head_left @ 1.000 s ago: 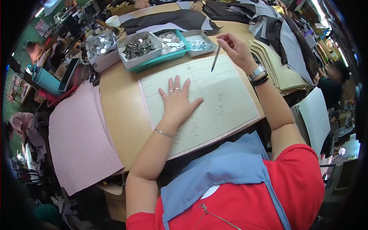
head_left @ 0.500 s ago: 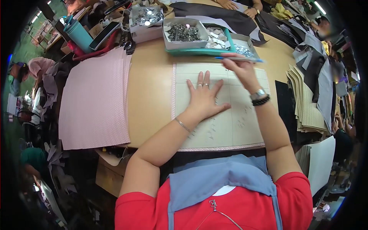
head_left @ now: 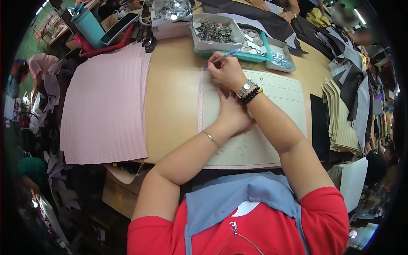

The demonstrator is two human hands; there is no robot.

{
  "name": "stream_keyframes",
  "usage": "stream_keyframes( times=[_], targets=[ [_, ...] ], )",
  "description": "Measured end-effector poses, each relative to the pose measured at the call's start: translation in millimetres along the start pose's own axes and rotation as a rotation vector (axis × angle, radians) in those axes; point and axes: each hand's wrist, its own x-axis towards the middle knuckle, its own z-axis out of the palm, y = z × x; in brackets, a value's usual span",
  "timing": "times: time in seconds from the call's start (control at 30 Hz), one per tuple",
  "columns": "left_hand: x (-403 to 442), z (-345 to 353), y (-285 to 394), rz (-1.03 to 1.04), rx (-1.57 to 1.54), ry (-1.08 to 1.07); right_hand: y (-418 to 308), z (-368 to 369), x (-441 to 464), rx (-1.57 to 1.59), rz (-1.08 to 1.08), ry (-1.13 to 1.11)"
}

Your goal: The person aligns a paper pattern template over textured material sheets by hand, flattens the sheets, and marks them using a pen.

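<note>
My right hand (head_left: 228, 71) grips a pen (head_left: 223, 58), its tip at the upper left corner of a pale marked template sheet (head_left: 272, 114). Beneath the template lies a pink textured sheet (head_left: 201, 102), showing as a thin border along its edges. Pressed flat on the template is my left hand (head_left: 233, 114), thumb and some fingers partly hidden under my right hand and wrist. Faint handwriting and ruled lines mark the template.
A pink sheet stack (head_left: 106, 106) lies to the left. Behind are a box of metal pieces (head_left: 216, 32), a teal tray (head_left: 268, 51) and a small box (head_left: 281, 57). Cream sheets (head_left: 340, 114) are at the right. Co-workers' hands (head_left: 289, 16) rest at the far side.
My right hand has moved left with the pen, from the template's upper right to its upper left corner, crossing over my left hand. The view has turned, and my left hand stays on the template.
</note>
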Motion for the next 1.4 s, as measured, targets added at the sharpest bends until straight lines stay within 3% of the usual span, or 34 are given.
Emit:
stream_keyframes(
  times=[0.1, 0.33, 0.53, 0.6, 0.63, 0.7, 0.73, 0.83, 0.97, 1.0, 1.1, 1.37, 1.4],
  targets=[
    [-2.0, 11.2, -1.8, 0.019, 0.003, 0.097, 3.7, 4.6, 3.1, -0.027, -0.094, 0.046],
    [-4.2, 10.9, -2.0, 0.019, -0.009, 0.123, -5.8, -0.9, -1.2, -0.013, 0.022, -0.061],
    [-0.6, 0.8, 0.9, -0.02, -0.015, -0.053, 0.5, 0.6, 4.2, -0.056, -0.011, -0.037],
    [-2.6, 4.3, 0.1, -0.019, -0.036, 0.023, -1.8, -3.0, -1.8, 0.011, 0.011, -0.104],
    [-2.5, 4.6, 0.0, -0.011, -0.044, 0.064, -1.6, -3.4, -5.0, 0.111, -0.035, -0.067],
    [-4.4, 1.5, 2.7, -0.054, -0.03, -0.05, -0.7, -3.7, -11.7, 0.307, -0.132, 0.012],
    [-3.4, -1.8, 3.2, -0.078, -0.023, -0.106, -3.2, -16.6, -12.2, 0.179, -0.223, -0.005],
    [0.9, -15.5, 3.3, -0.085, 0.009, -0.223, 8.2, -47.9, 1.6, -0.336, -0.644, 0.219],
    [-1.9, -8.2, 2.3, -0.061, -0.07, -0.078, 33.0, -67.2, 8.8, -0.607, -0.544, 0.162],
    [-1.5, -8.8, 3.0, -0.061, -0.065, -0.07, 36.3, -68.2, 14.6, -0.569, -0.572, 0.143],
    [-1.1, -8.0, 4.2, -0.063, -0.043, -0.083, 43.0, -61.8, 15.0, -0.537, -0.393, 0.133],
    [-2.2, -8.9, 5.9, -0.056, -0.059, -0.086, 48.1, -60.5, 33.4, -0.576, -0.386, 0.177],
    [-2.3, -9.8, 6.0, -0.057, -0.059, -0.09, 42.8, -62.5, 33.8, -0.412, -0.304, 0.123]
  ],
)
